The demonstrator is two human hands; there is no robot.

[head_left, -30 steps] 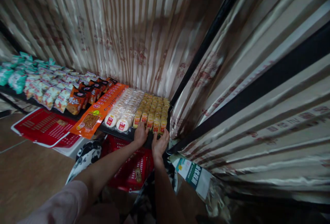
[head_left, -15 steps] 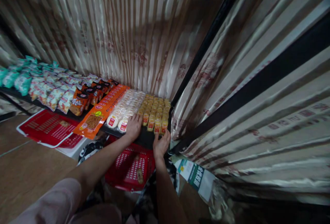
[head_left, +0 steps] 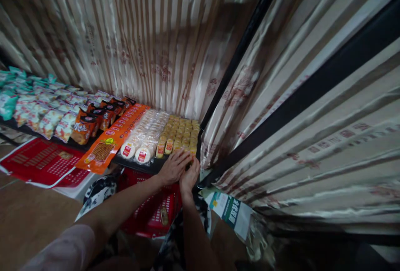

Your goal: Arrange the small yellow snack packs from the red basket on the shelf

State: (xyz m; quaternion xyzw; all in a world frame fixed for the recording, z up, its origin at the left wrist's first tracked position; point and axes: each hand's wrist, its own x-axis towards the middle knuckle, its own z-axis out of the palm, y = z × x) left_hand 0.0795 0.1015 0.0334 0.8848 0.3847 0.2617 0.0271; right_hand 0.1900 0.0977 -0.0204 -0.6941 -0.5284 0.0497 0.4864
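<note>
Small yellow wrapped snack packs (head_left: 179, 131) stand in tight rows at the right end of a dark shelf (head_left: 133, 162). Over the front right of these rows, my left hand (head_left: 172, 167) lies with fingers stretched forward and nearly level. My right hand (head_left: 190, 175) meets it at the shelf's front right corner, fingers bent inward. What lies between the two hands is mostly hidden. Left of the yellow packs are round white pastries (head_left: 144, 154) in clear wrap with red labels, then a long orange snack bag (head_left: 104, 148).
Orange-and-black bags (head_left: 84, 126), white bags (head_left: 48, 123) and green bags (head_left: 8, 103) fill the shelf leftward. Below are a red basket (head_left: 153, 221) and another red basket (head_left: 31, 162). A dark post (head_left: 237, 56) and pleated curtain (head_left: 162, 54) border the shelf; a plastic bag (head_left: 237, 212) lies right.
My left hand has moved right, from the pastries' edge onto the front of the yellow packs, and now meets my right hand. The view has shifted slightly to the right.
</note>
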